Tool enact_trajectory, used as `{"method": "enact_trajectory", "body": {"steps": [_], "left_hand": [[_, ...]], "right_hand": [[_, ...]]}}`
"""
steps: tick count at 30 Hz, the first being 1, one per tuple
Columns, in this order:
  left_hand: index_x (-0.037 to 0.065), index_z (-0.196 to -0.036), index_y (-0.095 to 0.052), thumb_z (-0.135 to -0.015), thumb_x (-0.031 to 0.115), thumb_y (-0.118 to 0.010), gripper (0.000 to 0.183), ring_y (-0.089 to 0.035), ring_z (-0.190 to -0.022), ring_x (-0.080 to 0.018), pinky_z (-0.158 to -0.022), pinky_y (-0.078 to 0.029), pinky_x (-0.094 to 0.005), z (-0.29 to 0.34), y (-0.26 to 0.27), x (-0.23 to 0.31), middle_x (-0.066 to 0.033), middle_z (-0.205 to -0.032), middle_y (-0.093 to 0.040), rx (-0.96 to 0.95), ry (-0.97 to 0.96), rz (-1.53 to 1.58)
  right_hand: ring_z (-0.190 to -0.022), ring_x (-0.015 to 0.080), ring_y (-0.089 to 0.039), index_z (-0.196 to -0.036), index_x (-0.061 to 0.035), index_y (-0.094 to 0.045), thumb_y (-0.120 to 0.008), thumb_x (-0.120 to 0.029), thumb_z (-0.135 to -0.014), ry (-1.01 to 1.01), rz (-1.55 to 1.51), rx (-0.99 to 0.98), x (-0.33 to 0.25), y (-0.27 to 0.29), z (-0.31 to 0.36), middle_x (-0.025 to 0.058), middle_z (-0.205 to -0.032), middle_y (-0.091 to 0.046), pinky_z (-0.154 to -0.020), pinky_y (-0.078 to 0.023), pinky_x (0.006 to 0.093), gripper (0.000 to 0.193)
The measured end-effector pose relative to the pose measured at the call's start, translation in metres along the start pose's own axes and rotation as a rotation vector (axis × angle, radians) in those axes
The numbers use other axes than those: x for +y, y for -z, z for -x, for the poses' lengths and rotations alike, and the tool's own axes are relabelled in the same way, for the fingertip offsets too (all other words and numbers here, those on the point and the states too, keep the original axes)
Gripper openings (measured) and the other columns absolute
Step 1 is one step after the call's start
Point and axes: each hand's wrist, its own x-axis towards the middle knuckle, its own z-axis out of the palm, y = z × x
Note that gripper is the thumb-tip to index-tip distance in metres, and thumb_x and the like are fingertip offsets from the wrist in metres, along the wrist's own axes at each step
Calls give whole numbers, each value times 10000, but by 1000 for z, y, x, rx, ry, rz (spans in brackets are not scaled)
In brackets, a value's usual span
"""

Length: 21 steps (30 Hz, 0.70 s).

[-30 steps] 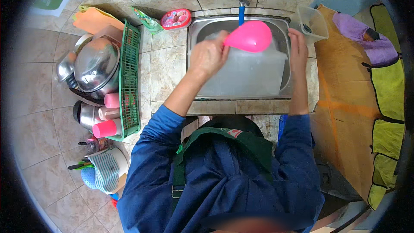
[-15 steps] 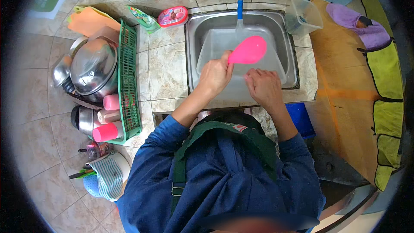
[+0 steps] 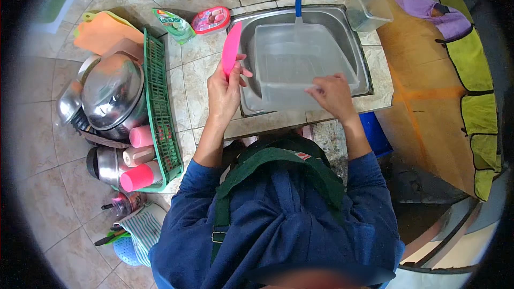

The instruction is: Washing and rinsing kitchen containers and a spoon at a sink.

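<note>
My left hand [image 3: 225, 92] is closed round a bright pink rice paddle [image 3: 232, 48], held upright and edge-on over the sink's left rim. The paddle's lower end is hidden in my palm. In the steel sink [image 3: 363, 64] rests a large translucent plastic container [image 3: 300, 56], into which the blue-tipped tap [image 3: 298, 5] runs a stream of water. My right hand [image 3: 333, 95] is closed on the container's near rim towards its right corner, thumb nearest me and fingers over the edge.
Left of the sink stands a green dish rack [image 3: 155, 85] with pots and pink-topped cups. A pink soap tub [image 3: 210, 20] and a green pouch [image 3: 174, 25] sit at the back left. A clear plastic tub [image 3: 369, 10] stands at the sink's back right corner.
My left hand has moved left, away from the tap, turning the paddle from flat to upright. The container now sits higher and more tilted in the sink, with my right hand on its rim.
</note>
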Motion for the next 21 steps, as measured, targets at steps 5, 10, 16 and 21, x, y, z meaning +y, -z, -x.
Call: {"method": "enact_trajectory", "body": {"steps": [5, 10, 16, 21], "left_hand": [[-3, -1057, -557, -942, 159, -423, 240, -518, -550, -79, -533, -435, -228, -3, 25, -4, -55, -721, -629, 1, -6, 1], [-9, -1048, -563, -942, 167, -436, 241, -550, -630, -88, -552, -449, -228, -23, 29, -3, -78, -834, -634, -48, -43, 115], [-16, -1071, -566, -879, 50, -440, 239, -581, -885, -211, -803, -445, -324, -69, -5, 25, -112, -986, -615, 8, -480, -104], [-1, -968, -583, -813, 74, -469, 206, -578, -833, -376, -725, -454, -412, -42, -83, 71, -202, -871, -605, -482, -615, -433]], "right_hand": [[-588, 224, -554, -697, -84, -586, -622, -352, -796, -235, 61, -137, -24, 52, -53, 75, -598, -588, -722, -387, 373, 288], [-566, 225, -536, -743, -66, -617, -630, -321, -802, -683, -340, 145, 7, 51, -48, 68, -641, -612, -568, -419, 330, 262], [-811, 199, -593, -794, -132, -636, -670, -126, -715, -254, -3, 117, -7, 51, -40, 28, -844, -630, -967, -307, 460, 87], [-1054, 237, -514, -957, -143, -605, -612, -258, -774, -208, 150, -163, -26, 60, -16, 53, -1058, -580, -1042, -185, 544, 216]]}}
